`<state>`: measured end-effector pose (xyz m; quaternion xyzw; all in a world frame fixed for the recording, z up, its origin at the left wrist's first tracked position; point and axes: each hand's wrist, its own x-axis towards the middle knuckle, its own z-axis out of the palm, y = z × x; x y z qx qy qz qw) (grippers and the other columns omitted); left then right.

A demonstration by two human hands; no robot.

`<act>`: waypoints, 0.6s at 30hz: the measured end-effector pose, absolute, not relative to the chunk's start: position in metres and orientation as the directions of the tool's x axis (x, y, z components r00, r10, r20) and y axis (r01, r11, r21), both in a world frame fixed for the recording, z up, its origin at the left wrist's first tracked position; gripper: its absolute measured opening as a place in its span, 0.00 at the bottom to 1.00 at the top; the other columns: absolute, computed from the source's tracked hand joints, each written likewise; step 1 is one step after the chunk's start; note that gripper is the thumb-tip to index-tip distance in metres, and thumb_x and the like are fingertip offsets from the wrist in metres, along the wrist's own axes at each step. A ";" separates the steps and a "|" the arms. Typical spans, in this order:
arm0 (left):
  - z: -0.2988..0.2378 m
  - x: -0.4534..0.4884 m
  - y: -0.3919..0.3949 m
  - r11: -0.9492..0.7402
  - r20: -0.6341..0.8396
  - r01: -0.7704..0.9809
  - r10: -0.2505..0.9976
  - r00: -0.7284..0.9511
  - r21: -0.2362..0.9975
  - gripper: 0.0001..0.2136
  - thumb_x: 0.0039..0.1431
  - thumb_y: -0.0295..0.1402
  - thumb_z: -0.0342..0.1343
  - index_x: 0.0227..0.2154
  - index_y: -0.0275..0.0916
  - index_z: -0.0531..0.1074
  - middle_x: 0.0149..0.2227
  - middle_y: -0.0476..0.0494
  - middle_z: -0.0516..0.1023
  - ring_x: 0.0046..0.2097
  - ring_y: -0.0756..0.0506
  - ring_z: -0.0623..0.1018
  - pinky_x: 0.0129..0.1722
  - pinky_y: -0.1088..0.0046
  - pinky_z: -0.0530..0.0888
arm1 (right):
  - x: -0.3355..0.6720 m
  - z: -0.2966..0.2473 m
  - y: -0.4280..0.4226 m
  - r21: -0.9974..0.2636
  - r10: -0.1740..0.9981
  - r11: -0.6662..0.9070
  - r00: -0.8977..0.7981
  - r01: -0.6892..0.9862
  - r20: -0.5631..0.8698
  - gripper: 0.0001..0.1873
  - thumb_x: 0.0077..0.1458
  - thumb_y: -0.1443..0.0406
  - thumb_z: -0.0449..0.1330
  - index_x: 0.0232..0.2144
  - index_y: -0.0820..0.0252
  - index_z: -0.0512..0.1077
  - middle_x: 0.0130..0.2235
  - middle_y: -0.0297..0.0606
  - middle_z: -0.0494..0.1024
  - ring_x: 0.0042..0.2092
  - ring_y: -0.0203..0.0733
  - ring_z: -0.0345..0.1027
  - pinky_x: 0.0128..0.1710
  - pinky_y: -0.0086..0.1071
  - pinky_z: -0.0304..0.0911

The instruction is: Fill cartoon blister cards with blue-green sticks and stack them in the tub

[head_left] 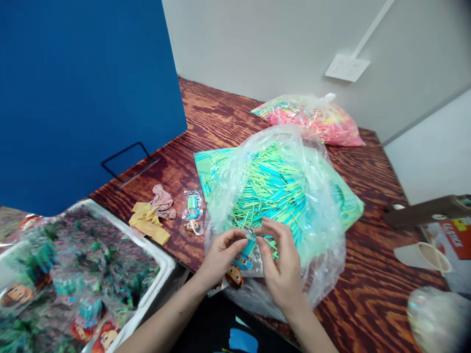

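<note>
So, starting left: a white foam box is sitting there with blurry packets piled in it. Next, a yellow cloth and a pinkish cloth are lying on the desk, with a filled packet just beside them. The left hand is pinching the top of a small clear packet, thumb against index finger. That packet is hanging over the near edge of an open plastic bag full of green and blue sticks. The right hand looks to be pinching that same top edge, though I can't tell exactly what's between its fingers.

IMO the slippery film is the risk: a loose pinch could let it tip and spill, and pulling too hard could tear it. The big bag's floppy rim could also sag into the way. Further right, a paper cup is leaning near the edge, so a stray elbow might knock it.
</note>
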<state>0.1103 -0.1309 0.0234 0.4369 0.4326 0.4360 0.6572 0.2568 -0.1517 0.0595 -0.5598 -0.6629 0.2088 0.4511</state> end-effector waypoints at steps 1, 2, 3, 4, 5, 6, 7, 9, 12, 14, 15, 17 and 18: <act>0.024 0.108 -0.131 0.252 -0.193 -0.220 0.947 0.256 0.942 0.10 0.55 0.37 0.61 0.37 0.38 0.76 0.36 0.48 0.77 0.39 0.47 0.74 0.43 0.73 0.69 | 0.255 0.061 -0.154 -0.728 0.910 0.334 -0.005 0.599 0.414 0.18 0.62 0.67 0.55 0.54 0.55 0.65 0.49 0.45 0.73 0.50 0.49 0.68 0.51 0.48 0.64; 0.024 0.106 -0.132 0.264 -0.197 -0.243 0.943 0.266 0.934 0.10 0.55 0.37 0.61 0.37 0.38 0.76 0.36 0.48 0.77 0.40 0.47 0.74 0.44 0.73 0.70 | 0.254 0.062 -0.155 -0.666 0.891 0.384 -0.067 0.639 0.450 0.19 0.62 0.69 0.55 0.54 0.55 0.65 0.49 0.45 0.73 0.51 0.50 0.67 0.51 0.49 0.63; 0.024 0.104 -0.132 0.276 -0.203 -0.260 0.939 0.277 0.925 0.10 0.55 0.37 0.62 0.37 0.38 0.77 0.37 0.48 0.78 0.41 0.47 0.74 0.44 0.74 0.70 | 0.253 0.064 -0.157 -0.610 0.874 0.429 -0.134 0.666 0.468 0.20 0.61 0.70 0.56 0.55 0.55 0.65 0.49 0.45 0.73 0.53 0.51 0.66 0.52 0.50 0.62; 0.024 0.102 -0.133 0.290 -0.212 -0.273 0.936 0.282 0.917 0.10 0.54 0.37 0.63 0.37 0.38 0.77 0.36 0.48 0.78 0.40 0.48 0.75 0.44 0.74 0.70 | 0.252 0.066 -0.158 -0.570 0.860 0.461 -0.184 0.680 0.476 0.21 0.61 0.71 0.55 0.56 0.55 0.65 0.48 0.45 0.74 0.54 0.52 0.64 0.53 0.50 0.62; 0.024 0.099 -0.133 0.304 -0.225 -0.281 0.933 0.279 0.910 0.10 0.54 0.37 0.64 0.36 0.38 0.77 0.36 0.48 0.77 0.40 0.48 0.75 0.43 0.75 0.70 | 0.252 0.068 -0.160 -0.547 0.849 0.480 -0.207 0.686 0.487 0.22 0.60 0.72 0.55 0.56 0.56 0.64 0.48 0.45 0.74 0.55 0.52 0.63 0.53 0.50 0.61; 0.025 0.095 -0.133 0.319 -0.243 -0.290 0.932 0.268 0.902 0.10 0.52 0.36 0.65 0.35 0.38 0.77 0.35 0.48 0.77 0.38 0.49 0.75 0.41 0.76 0.70 | 0.253 0.069 -0.162 -0.539 0.842 0.485 -0.199 0.689 0.502 0.22 0.60 0.73 0.55 0.56 0.56 0.64 0.47 0.45 0.74 0.56 0.52 0.63 0.54 0.50 0.61; 0.026 0.092 -0.133 0.330 -0.263 -0.302 0.934 0.241 0.894 0.10 0.51 0.36 0.66 0.35 0.38 0.77 0.33 0.49 0.77 0.36 0.50 0.74 0.39 0.77 0.71 | 0.254 0.071 -0.165 -0.541 0.837 0.476 -0.169 0.693 0.521 0.22 0.60 0.73 0.54 0.56 0.56 0.65 0.47 0.45 0.73 0.56 0.52 0.62 0.54 0.50 0.61; 0.031 0.085 -0.131 0.343 -0.299 -0.341 0.938 0.175 0.875 0.11 0.48 0.35 0.69 0.34 0.38 0.77 0.31 0.50 0.76 0.33 0.52 0.73 0.34 0.80 0.70 | 0.255 0.071 -0.172 -0.567 0.838 0.446 -0.101 0.693 0.536 0.21 0.60 0.73 0.54 0.55 0.56 0.66 0.49 0.46 0.71 0.56 0.52 0.62 0.55 0.50 0.61; 0.044 0.074 -0.125 0.335 -0.329 -0.413 0.940 0.089 0.847 0.14 0.43 0.35 0.71 0.34 0.38 0.77 0.31 0.50 0.76 0.31 0.53 0.73 0.31 0.82 0.70 | 0.257 0.064 -0.182 -0.624 0.877 0.445 -0.174 0.643 0.447 0.20 0.62 0.71 0.54 0.56 0.55 0.65 0.49 0.45 0.72 0.54 0.51 0.63 0.53 0.49 0.63; 0.052 0.067 -0.117 0.315 -0.339 -0.449 0.940 0.028 0.836 0.17 0.39 0.35 0.72 0.34 0.37 0.77 0.31 0.50 0.77 0.30 0.53 0.74 0.30 0.82 0.70 | 0.264 0.053 -0.184 -0.647 0.888 0.455 -0.260 0.611 0.379 0.20 0.63 0.70 0.53 0.57 0.56 0.63 0.48 0.45 0.73 0.52 0.50 0.65 0.50 0.48 0.64; 0.054 0.062 -0.111 0.296 -0.338 -0.460 0.941 -0.010 0.837 0.19 0.37 0.35 0.73 0.34 0.37 0.77 0.30 0.50 0.77 0.29 0.53 0.74 0.29 0.82 0.70 | 0.272 0.047 -0.182 -0.648 0.890 0.453 -0.275 0.613 0.363 0.20 0.63 0.69 0.53 0.57 0.56 0.63 0.46 0.44 0.74 0.50 0.49 0.66 0.49 0.47 0.65; 0.054 0.052 -0.096 0.242 -0.312 -0.456 0.946 -0.085 0.856 0.20 0.36 0.35 0.73 0.34 0.37 0.76 0.28 0.51 0.76 0.27 0.54 0.73 0.27 0.82 0.70 | 0.294 0.035 -0.170 -0.608 0.891 0.442 -0.246 0.660 0.380 0.16 0.64 0.69 0.52 0.53 0.57 0.66 0.42 0.43 0.75 0.45 0.48 0.67 0.44 0.45 0.65; 0.050 0.046 -0.087 0.207 -0.287 -0.441 0.950 -0.122 0.873 0.19 0.35 0.35 0.72 0.33 0.37 0.75 0.28 0.51 0.75 0.27 0.54 0.72 0.26 0.82 0.69 | 0.308 0.030 -0.160 -0.570 0.890 0.432 -0.227 0.699 0.395 0.14 0.64 0.70 0.51 0.50 0.57 0.69 0.40 0.43 0.75 0.43 0.48 0.66 0.43 0.44 0.65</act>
